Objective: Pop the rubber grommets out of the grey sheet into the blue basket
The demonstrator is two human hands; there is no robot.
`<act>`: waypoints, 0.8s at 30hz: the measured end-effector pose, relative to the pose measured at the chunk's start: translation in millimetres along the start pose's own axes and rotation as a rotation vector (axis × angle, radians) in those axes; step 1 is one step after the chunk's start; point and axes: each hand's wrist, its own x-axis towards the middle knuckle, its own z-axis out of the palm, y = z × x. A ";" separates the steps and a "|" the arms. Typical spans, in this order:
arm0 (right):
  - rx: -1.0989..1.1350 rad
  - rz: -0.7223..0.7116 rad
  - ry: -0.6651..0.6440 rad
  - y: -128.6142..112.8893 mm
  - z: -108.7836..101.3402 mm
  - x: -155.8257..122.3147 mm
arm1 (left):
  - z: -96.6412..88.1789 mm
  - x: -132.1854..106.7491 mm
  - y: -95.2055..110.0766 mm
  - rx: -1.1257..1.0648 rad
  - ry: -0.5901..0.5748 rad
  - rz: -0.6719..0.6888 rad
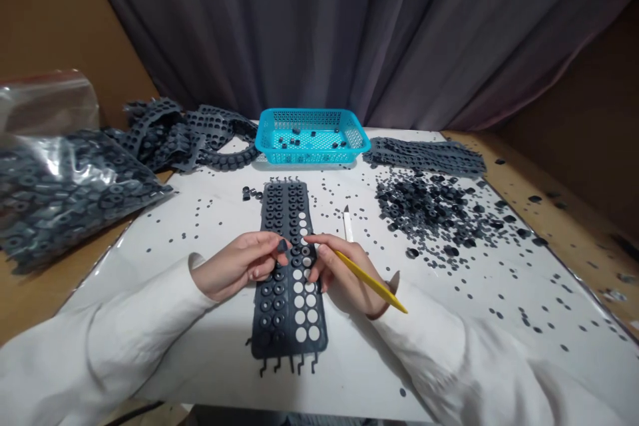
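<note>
A black rubber sheet (285,339) lies lengthwise in front of me, with rows of moulded ring-shaped parts and round holes showing white table along its right side. Over its left edge, my left hand (249,263) pinches a small black rubber bushing (283,245) between thumb and fingertips. My right hand (344,273) is closed around a slim yellow tool (372,283), whose long end points back toward my wrist. Its working tip is hidden by the fingers, so its kind is unclear. The right fingertips are at the sheet's right half, beside the holes.
A blue basket (313,156) holding several black pieces stands at the back. A craft knife (348,225) lies right of the sheet. Black scraps (429,206) spread across the right, before stacked sheets (424,154). At left are a bag of bushings (64,193) and tangled punched sheets (164,133).
</note>
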 end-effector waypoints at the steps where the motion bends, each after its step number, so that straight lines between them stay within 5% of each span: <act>1: -0.013 -0.003 -0.006 -0.6 -0.1 0.3 | -0.1 -0.2 -0.4 0.001 -0.003 0.000; 15: -0.091 -0.021 -0.038 -6.9 1.0 -1.9 | -1.1 -0.8 -2.2 0.045 0.006 0.019; 24: -0.025 0.032 0.146 -8.8 1.8 0.9 | -7.4 3.6 0.7 -0.139 -0.018 0.077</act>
